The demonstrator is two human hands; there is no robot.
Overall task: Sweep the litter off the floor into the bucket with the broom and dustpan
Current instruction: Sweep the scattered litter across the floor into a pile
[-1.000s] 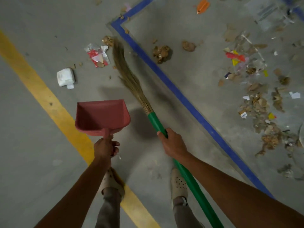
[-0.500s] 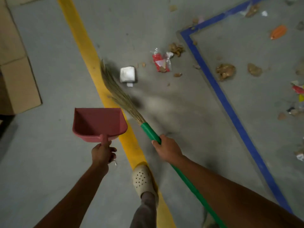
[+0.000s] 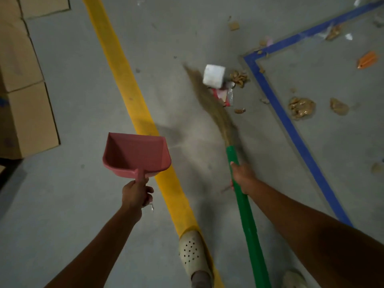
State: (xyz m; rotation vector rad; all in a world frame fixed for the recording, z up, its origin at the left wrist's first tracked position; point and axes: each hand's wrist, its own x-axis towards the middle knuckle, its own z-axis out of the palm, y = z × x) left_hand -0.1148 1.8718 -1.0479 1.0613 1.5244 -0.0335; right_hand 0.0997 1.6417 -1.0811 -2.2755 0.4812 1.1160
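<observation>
Dustpan [image 3: 135,154] in left hand [image 3: 135,194]; broom [image 3: 231,151] in right hand [image 3: 242,177], perhaps against white wad [image 3: 214,76]

Cardboard boxes [image 3: 25,96] block the far left; bare floor [image 3: 83,80] lies between them and the litter [image 3: 220,88].

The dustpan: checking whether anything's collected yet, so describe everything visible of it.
The dustpan is a dull red, plastic-looking scoop with raised side and back walls and a short handle. The left hand grips the handle, holding it apparently off the floor, mouth facing forward, beside the yellow line. It looks empty inside; only the hand touches it.
</observation>
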